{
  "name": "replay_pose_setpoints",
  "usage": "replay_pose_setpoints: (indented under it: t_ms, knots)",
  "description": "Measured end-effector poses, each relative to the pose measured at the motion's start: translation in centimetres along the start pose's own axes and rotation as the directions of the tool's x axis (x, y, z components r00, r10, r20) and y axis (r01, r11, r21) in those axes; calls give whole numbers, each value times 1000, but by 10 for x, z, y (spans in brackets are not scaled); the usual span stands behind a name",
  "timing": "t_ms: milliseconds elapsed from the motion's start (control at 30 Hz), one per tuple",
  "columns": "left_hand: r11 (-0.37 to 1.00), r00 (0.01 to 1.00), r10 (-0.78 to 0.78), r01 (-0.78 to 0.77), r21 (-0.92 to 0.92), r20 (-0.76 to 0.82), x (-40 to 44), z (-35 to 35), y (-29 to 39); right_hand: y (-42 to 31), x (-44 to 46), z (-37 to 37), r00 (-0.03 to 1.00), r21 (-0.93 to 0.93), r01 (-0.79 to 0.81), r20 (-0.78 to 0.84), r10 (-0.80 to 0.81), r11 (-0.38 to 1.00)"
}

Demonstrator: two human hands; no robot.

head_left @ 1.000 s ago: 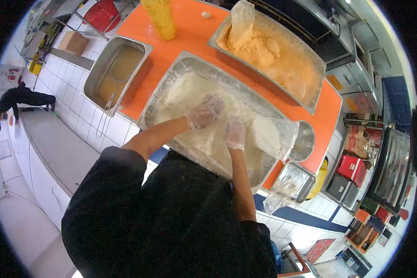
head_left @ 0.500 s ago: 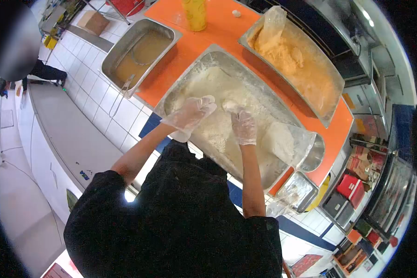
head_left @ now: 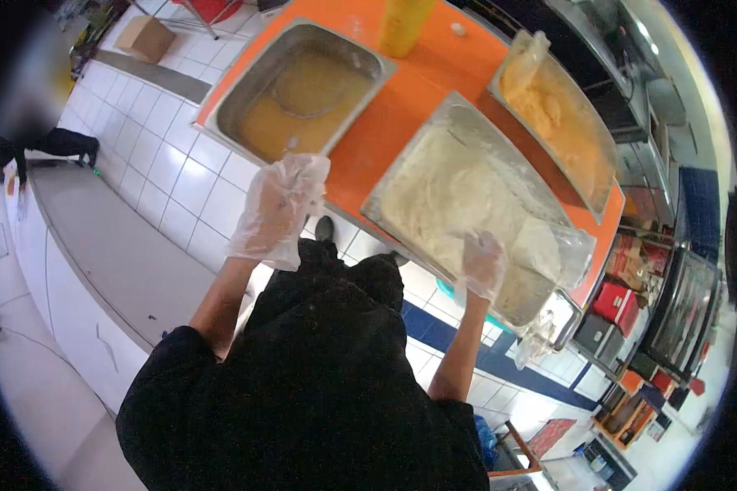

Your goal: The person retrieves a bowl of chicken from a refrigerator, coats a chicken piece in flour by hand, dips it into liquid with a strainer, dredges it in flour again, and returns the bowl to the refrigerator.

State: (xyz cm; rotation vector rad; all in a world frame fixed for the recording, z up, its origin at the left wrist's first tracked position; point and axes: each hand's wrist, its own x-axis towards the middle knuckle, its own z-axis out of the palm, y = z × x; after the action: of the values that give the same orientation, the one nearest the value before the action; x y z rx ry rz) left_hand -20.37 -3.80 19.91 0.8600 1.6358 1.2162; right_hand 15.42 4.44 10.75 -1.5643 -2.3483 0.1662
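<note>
My left hand [head_left: 280, 204], in a clear plastic glove, is at the near edge of a metal pan [head_left: 231, 135] of cloudy brownish liquid. Its fingers are closed around the handle of a wire strainer [head_left: 307, 113], whose round rim lies in the liquid; the glove hides most of the handle. My right hand [head_left: 483, 266], also gloved, is over the near side of a long metal pan [head_left: 385, 182] of white flour [head_left: 458, 180]. Its fingers are blurred, and whether they hold anything cannot be made out. A clear bag [head_left: 573, 250] of flour lies at the pan's right end.
Behind the flour stands a pan of orange powder [head_left: 577, 151] with a bag in it. A yellow container [head_left: 405, 29] is on the orange table [head_left: 368, 155]. A small metal tray [head_left: 561, 315] sits at the right end. Another person [head_left: 57, 143] is at far left, beyond a grey counter [head_left: 98, 229].
My left hand has left the flour and moved to the strainer's handle at the liquid pan. My right hand has drawn back towards the pan's near edge. The view has shifted left.
</note>
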Motion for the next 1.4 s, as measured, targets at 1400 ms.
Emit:
replay_pose_setpoints:
  t_ms: [1400]
  knots:
    - [957, 957, -289, 288, -32, -16, -56, -132, -53, -75, -17, -34, 988, -250, -116, -128, 86, 961]
